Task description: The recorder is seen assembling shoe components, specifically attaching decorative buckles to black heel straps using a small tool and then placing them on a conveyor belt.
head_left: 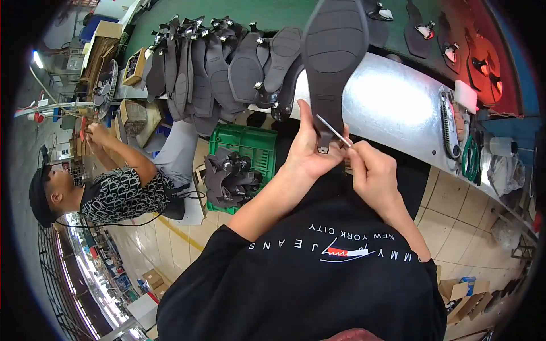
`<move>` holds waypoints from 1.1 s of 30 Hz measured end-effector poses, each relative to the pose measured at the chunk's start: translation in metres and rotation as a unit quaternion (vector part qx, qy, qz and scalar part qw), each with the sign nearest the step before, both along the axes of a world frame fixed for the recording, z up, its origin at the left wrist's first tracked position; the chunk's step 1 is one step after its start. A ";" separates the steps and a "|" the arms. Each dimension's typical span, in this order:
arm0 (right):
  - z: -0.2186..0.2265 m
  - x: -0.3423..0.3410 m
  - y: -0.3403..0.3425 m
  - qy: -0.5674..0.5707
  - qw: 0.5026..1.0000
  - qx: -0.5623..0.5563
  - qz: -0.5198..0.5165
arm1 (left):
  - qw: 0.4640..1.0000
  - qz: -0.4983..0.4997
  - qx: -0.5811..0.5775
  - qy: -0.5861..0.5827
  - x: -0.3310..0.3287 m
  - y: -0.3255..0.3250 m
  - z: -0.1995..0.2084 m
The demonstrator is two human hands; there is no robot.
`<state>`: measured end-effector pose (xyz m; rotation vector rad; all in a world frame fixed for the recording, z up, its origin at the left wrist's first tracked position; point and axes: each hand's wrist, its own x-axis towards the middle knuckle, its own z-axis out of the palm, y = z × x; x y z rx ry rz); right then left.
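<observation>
My left hand holds a dark grey shoe by its heel end, with the ribbed sole turned up and the toe pointing away from me. In my right hand, closed between thumb and fingers, is a thin silver pen-like tool. Its shaft lies across the narrow heel end of the sole; whether its tip touches cannot be made out. A small pale piece shows at the end of the heel. My left fingers are partly hidden beneath the shoe.
Many similar shoes lie heaped at left on the green surface. A shiny metal worktop bears a box cutter and green-handled scissors. Below the heap stands a green crate with dark shoes. A co-worker is at left.
</observation>
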<state>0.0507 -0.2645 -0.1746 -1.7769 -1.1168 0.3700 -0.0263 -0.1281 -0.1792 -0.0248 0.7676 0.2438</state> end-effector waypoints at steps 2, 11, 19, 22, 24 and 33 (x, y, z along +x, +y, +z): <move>-0.009 0.001 0.001 0.011 1.000 -0.012 -0.009 | 0.999 0.016 0.043 0.005 0.007 -0.005 0.000; -0.030 -0.011 0.009 0.227 0.973 -0.047 0.002 | 0.966 0.010 0.247 0.083 0.018 -0.002 -0.035; -0.008 -0.013 0.005 0.100 0.986 0.101 0.089 | 0.942 0.070 0.326 0.038 0.024 0.011 -0.009; 0.016 -0.033 0.008 0.116 0.972 0.080 0.186 | 0.930 0.055 0.363 0.024 0.031 0.020 -0.014; 0.025 -0.019 0.006 0.128 0.976 0.061 0.168 | 0.928 0.071 0.362 0.046 0.025 0.015 -0.010; -0.010 0.020 -0.014 0.159 0.987 -0.016 0.031 | 0.905 0.006 0.412 0.107 -0.019 0.053 0.002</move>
